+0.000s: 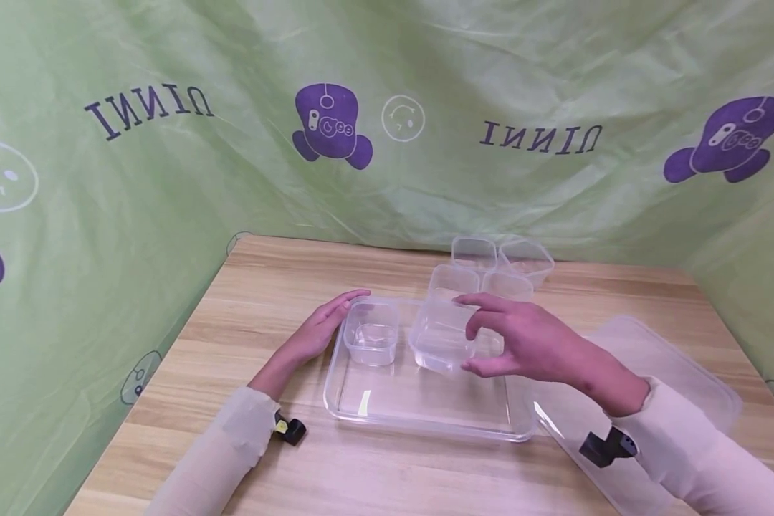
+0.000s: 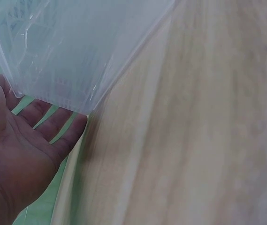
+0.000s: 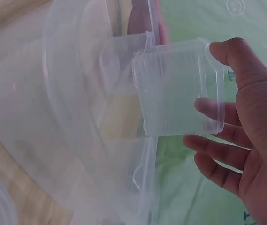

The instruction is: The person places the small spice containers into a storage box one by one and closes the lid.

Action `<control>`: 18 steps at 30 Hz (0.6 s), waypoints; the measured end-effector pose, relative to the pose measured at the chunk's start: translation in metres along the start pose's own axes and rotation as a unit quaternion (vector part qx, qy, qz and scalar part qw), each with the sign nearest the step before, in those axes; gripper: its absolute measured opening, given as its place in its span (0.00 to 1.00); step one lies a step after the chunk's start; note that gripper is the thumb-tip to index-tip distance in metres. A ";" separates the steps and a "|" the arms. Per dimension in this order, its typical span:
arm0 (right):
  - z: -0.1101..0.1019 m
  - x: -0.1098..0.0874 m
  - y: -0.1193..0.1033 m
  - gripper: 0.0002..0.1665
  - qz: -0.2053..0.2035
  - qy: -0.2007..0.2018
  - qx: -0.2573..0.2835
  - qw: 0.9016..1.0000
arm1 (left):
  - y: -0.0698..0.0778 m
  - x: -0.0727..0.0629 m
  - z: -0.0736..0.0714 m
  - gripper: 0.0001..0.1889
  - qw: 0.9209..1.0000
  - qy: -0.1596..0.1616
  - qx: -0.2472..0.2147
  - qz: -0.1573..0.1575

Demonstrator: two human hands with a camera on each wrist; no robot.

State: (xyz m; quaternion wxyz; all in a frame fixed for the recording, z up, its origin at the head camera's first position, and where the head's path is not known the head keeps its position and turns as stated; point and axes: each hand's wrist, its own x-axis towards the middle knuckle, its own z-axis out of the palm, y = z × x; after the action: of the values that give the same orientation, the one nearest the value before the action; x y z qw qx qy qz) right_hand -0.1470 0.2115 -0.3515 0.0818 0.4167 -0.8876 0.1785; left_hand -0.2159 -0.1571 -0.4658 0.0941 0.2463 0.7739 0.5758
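Note:
My right hand [image 1: 534,342] pinches a small clear plastic container [image 1: 440,335] by its rim, thumb on one side and fingers on the other. This container is tilted, above the right half of a large clear rectangular container [image 1: 426,431]. In the right wrist view the thumb lies on the rim of the held container [image 3: 175,89], with the fingertips around its far side. Another small container [image 1: 372,351] stands inside the large one at its left. My left hand [image 1: 316,333] rests against the large container's far left side, its fingers nearly straight.
Several more small clear containers [image 1: 474,252] are grouped behind the large one, near the table's back edge. A large translucent lid [image 1: 677,373] lies flat on the wooden table [image 1: 264,287] at the right, partly under my right forearm. A green printed curtain [image 1: 426,193] surrounds the table.

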 end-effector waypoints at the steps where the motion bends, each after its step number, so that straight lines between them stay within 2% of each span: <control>1: 0.001 0.002 -0.002 0.20 -0.003 -0.005 0.003 1.000 | 0.000 0.000 0.000 0.24 1.000 0.000 0.001 0.000; 8: 0.006 0.017 -0.018 0.20 -0.027 -0.045 0.016 0.999 | -0.001 0.002 -0.001 0.24 1.000 0.000 0.007 -0.001; 18: 0.015 0.032 -0.037 0.19 -0.016 -0.094 0.045 0.994 | -0.001 0.001 0.000 0.24 1.000 0.001 0.006 0.000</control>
State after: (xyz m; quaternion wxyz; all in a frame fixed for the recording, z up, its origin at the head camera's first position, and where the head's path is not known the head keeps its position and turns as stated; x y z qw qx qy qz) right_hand -0.1389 0.1616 -0.3467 -0.0182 0.4493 -0.8754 0.1771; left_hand -0.2176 -0.1569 -0.4667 0.0918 0.2465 0.7773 0.5715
